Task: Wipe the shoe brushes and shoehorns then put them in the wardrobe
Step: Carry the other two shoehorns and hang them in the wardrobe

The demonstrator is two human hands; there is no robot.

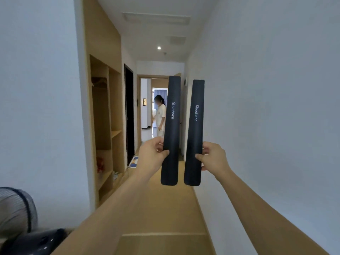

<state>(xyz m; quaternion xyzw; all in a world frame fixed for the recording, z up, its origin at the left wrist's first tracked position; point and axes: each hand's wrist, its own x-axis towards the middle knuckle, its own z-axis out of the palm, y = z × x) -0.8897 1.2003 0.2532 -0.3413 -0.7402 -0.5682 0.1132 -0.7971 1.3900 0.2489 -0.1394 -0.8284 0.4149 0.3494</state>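
I hold two long black shoehorns upright and side by side in front of me, each printed "Shoehorn" in white. My left hand (153, 155) pinches the left shoehorn (171, 129) a little below its middle. My right hand (213, 156) pinches the right shoehorn (194, 131) at about the same height. A narrow gap separates the two. The open wooden wardrobe (105, 126) with shelves is built into the left wall, ahead and to the left of my hands. No shoe brush or cloth is in view.
A narrow corridor with a wood floor (165, 208) runs ahead between white walls. A person in white clothes (160, 116) stands at the far doorway. A fan (16, 208) and a dark object (36, 242) sit at the lower left. A small mat (134, 161) lies beside a dark doorway.
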